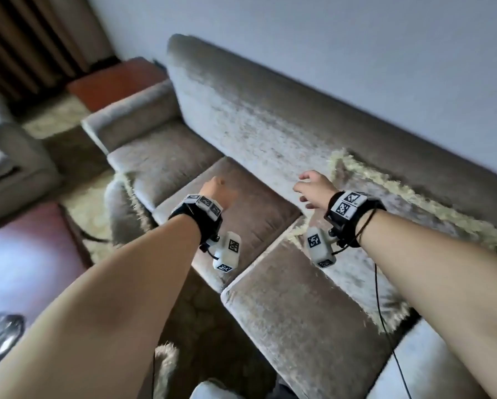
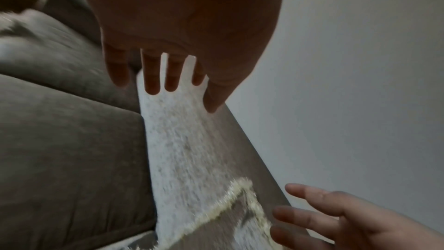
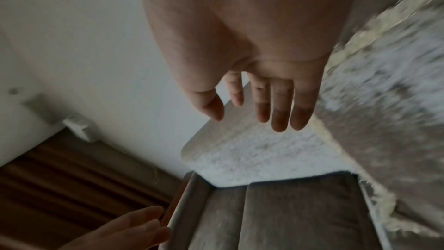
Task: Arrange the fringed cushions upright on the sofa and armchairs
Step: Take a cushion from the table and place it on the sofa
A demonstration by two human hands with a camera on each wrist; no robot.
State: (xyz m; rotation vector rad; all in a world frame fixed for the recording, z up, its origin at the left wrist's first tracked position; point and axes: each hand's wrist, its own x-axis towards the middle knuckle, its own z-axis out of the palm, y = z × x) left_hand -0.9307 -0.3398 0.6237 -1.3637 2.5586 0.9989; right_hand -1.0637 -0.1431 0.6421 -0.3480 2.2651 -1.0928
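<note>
A grey velvet cushion with a cream fringe (image 1: 391, 226) (image 2: 228, 221) (image 3: 389, 86) leans against the backrest of the grey sofa (image 1: 241, 116) on its right seat. My right hand (image 1: 310, 187) (image 3: 261, 105) hovers just left of that cushion, fingers relaxed and spread, holding nothing. My left hand (image 1: 217, 187) (image 2: 163, 79) floats over the middle seat with straight fingers, also empty. A second fringed cushion (image 1: 123, 208) hangs off the front of the left seat toward the floor.
A grey armchair (image 1: 14, 165) stands at the far left beside an orange-brown side table (image 1: 112, 82). A dark red table (image 1: 31, 254) lies at lower left. Brown curtains (image 1: 31, 38) hang in the corner. Another bit of fringe (image 1: 166, 361) shows near the floor below.
</note>
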